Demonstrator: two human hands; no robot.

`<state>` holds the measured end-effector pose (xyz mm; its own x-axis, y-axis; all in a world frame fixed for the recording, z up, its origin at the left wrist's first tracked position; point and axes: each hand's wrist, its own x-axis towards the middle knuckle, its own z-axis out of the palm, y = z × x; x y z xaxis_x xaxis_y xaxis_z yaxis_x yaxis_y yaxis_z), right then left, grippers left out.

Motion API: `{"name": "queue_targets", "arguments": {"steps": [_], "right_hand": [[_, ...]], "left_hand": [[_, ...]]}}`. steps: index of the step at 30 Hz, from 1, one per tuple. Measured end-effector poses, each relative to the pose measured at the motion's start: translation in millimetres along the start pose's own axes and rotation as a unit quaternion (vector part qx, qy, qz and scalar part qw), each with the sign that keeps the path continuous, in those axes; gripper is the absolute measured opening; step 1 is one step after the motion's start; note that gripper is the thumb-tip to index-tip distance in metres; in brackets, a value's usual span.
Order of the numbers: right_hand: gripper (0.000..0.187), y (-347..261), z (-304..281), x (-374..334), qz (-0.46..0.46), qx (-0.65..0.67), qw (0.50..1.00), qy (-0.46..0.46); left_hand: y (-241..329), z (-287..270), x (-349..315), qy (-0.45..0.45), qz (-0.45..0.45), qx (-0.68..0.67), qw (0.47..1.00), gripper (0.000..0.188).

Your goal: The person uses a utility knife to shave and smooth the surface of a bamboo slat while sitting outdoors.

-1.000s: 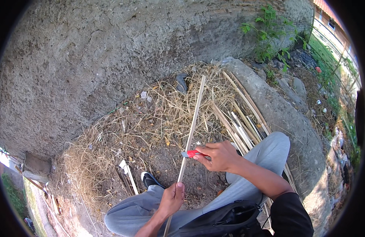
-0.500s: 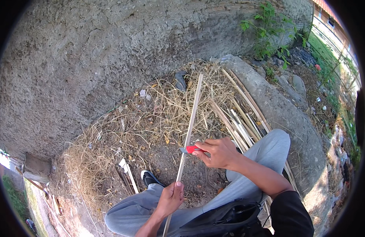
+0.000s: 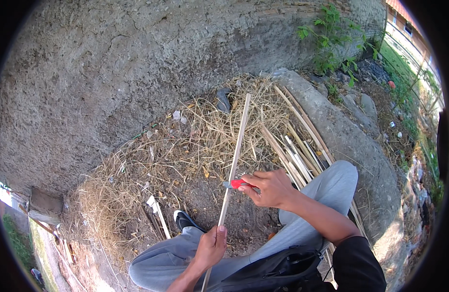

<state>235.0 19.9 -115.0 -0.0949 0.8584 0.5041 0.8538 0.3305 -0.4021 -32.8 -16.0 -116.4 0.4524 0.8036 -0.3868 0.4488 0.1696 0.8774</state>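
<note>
Pale bamboo, a long thin split strip (image 3: 235, 156), slants up from the person's lap toward the rough grey earthen wall (image 3: 112, 63), its far tip over the heap of dry straw and shavings (image 3: 185, 146). The left hand (image 3: 211, 246) has its fingers wrapped tight round the strip's lower part, thumb on top. The right hand (image 3: 269, 188) has its fingers curled round a small red-handled knife (image 3: 237, 184), the short blade laid against the strip about midway along. Judging from the shavings on the ground and a bundle of similar pale strips (image 3: 295, 151) lying along the grey stone kerb (image 3: 351, 141) beside the right knee, several strips seem already trimmed, while this one looks only part worked, its upper half yet to be pared. A black bag (image 3: 278, 272) rests on the lap. No packages, labels or signs can be made out; only small pale scraps (image 3: 178, 117) lie near the straw's far edge.
</note>
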Motion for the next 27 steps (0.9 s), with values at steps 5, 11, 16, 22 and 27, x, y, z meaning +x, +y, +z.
{"name": "queue_targets", "arguments": {"steps": [5, 11, 16, 22, 27], "right_hand": [[0.030, 0, 2, 0, -0.001, -0.007, 1.000, 0.001], [0.030, 0, 0, 2, -0.003, -0.002, 1.000, 0.005], [0.030, 57, -15, 19, 0.134, -0.079, 0.987, 0.033], [0.030, 77, -41, 18, 0.154, -0.048, 0.982, 0.097], [0.031, 48, -30, 17, 0.143, 0.050, 0.985, 0.085]], "left_hand": [[0, 0, -1, 0.015, 0.011, 0.018, 1.000, 0.042], [7, 0, -1, 0.024, 0.012, 0.055, 0.998, 0.045], [5, 8, -24, -0.010, 0.009, 0.168, 0.986, 0.045], [5, 7, -20, -0.020, 0.012, 0.120, 0.992, 0.042], [-9, 1, -6, -0.005, 0.027, 0.073, 0.997, 0.042]]}}
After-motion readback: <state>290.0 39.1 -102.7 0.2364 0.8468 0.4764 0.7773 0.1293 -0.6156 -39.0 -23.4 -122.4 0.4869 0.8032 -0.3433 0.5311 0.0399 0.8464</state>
